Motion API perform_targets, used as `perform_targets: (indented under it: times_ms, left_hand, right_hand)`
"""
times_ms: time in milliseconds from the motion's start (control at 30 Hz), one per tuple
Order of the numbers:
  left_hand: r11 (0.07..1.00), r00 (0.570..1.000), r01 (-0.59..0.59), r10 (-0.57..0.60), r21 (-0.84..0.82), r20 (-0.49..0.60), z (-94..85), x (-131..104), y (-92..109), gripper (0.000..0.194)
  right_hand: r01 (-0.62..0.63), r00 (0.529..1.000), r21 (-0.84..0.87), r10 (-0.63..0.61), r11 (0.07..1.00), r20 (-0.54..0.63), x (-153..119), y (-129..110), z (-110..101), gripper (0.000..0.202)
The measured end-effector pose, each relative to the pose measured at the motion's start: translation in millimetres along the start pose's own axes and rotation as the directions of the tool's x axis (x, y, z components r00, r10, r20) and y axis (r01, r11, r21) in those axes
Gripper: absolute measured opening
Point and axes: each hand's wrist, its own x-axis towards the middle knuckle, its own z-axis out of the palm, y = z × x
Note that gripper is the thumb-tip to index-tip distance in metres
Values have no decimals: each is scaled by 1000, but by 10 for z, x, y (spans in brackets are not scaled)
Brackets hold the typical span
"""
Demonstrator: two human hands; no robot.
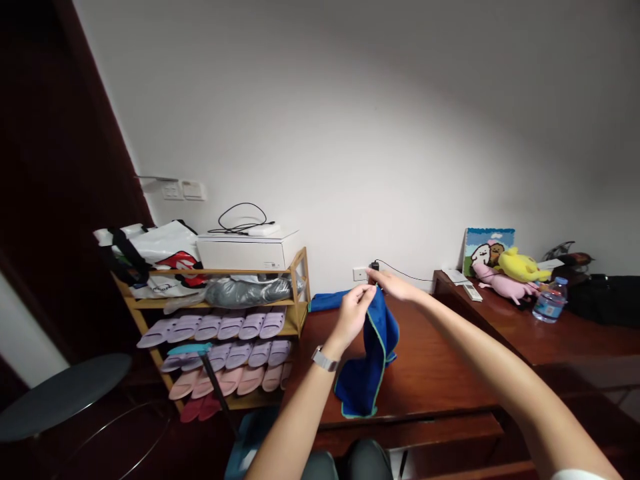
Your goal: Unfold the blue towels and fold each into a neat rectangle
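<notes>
A blue cloth [376,340] with a light green edge hangs in folds over the brown wooden table, its lower end lying on the tabletop. My left hand [353,312], with a watch on its wrist, is closed in a pinch at the upper part of the cloth. Just above and to the right, my right hand [394,285] reaches in with its fingers stretched out and pointing left, close to the cloth's top. Its thumb and underside are hidden. Another blue cloth part [327,301] lies flat behind my left hand; whether it joins the hanging part I cannot tell.
A shoe rack [300,319] with several slippers stands left, carrying a white box [245,252] and a bag [167,248]. A water bottle [550,301] and plush toys [520,265] sit on the right-hand surface. A charger [375,265] is plugged in behind. A dark round stool [65,393] stands lower left.
</notes>
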Motion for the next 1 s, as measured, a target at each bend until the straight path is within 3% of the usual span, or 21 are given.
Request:
perform_targets:
  times_ms: [67,133,167,267,333,400,467,500,567,633,733,833,900,1000]
  left_hand:
    - [999,998,25,-24,-25,63,12,-70,-20,51]
    - [996,993,54,-46,-73,111,-97,-122,-82,50]
    - [993,994,55,-46,-100,95,-184,-134,-130,49]
    - [992,994,29,-42,-125,-104,-458,-121,-328,41]
    - [994,993,73,-80,-78,-85,-547,-127,-498,40]
    - [988,977,154,-152,0,150,-506,-197,-688,54]
    - [977,908,203,-213,65,361,-359,-329,-879,59]
    - [972,883,225,-235,73,407,-269,-401,-968,54]
    - [961,882,274,-267,39,388,-107,-517,-1108,36]
    - [955,920,296,-277,-28,279,-16,-558,-1166,27]
    - [972,972,225,-218,-73,87,0,-491,-1051,27]
    - [995,995,101,-101,2,20,17,-391,-730,22]
    - [997,1000,6,-8,82,26,71,-348,-477,21]
    - [977,993,-118,119,176,1,132,-304,-171,19]
  right_hand:
    - [33,999,-56,-32,998,33,-18,10,44,55]
    - [76,995,-87,-69,993,74,-67,7,-3,53]
    - [94,992,-88,-86,992,93,-100,-5,-50,50]
    - [141,980,-83,-128,986,150,-210,-106,-197,46]
    - [172,974,-112,-152,979,166,-272,-218,-246,43]
    - [194,973,-169,-168,966,158,-316,-341,-241,33]
    - [214,971,-260,-177,942,158,-352,-442,-202,25]
    - [227,969,-321,-178,919,174,-373,-475,-180,24]
    - [268,956,-458,-177,847,233,-426,-492,-152,27]
    - [318,941,-594,-168,739,295,-498,-443,-152,33]
    - [336,942,-783,-163,524,295,-614,-282,-180,39]
    - [295,947,-882,-233,368,219,-688,-102,-154,51]
    - [292,935,-888,-300,356,187,-704,-11,-91,57]
    - [310,917,-859,-368,408,156,-711,58,-4,49]
